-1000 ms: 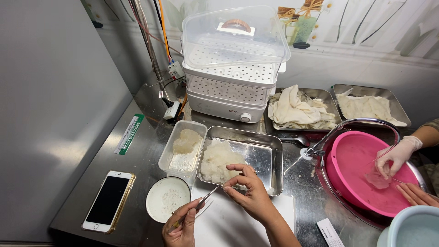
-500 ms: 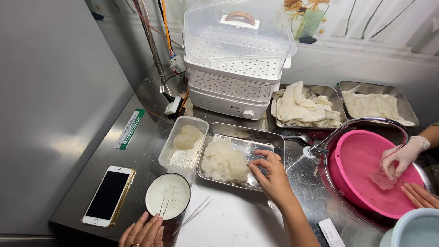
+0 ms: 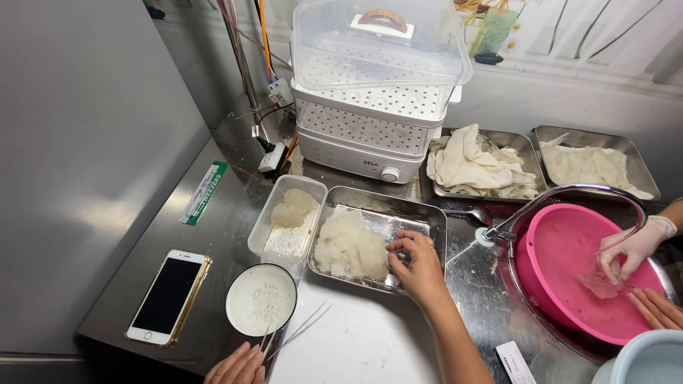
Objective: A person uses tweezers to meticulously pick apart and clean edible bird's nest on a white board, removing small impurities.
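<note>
My right hand (image 3: 420, 267) reaches into a steel tray (image 3: 427, 213). Its fingertips are pinched on a small bit at the right edge of a pale, translucent, fibrous mass (image 3: 348, 249). My left hand (image 3: 238, 366) sits at the bottom edge of the view. It grips thin metal tweezers (image 3: 302, 328) that point up and right over a white board (image 3: 356, 348). A white bowl (image 3: 260, 299) of cloudy water stands just above that hand. A clear plastic tub (image 3: 288, 222) holding more of the pale material stands left of the tray.
A phone (image 3: 169, 296) lies at the left. A white tiered steamer (image 3: 377, 92) stands behind. Two steel trays hold cloths (image 3: 469, 163) (image 3: 587, 163). Another person's gloved hand (image 3: 633, 245) works in a pink basin (image 3: 562, 263) under a tap (image 3: 498, 231).
My right hand has gone from the tweezers' tip into the steel tray and now pinches at the mass. My left hand dropped with the tweezers to the bottom edge.
</note>
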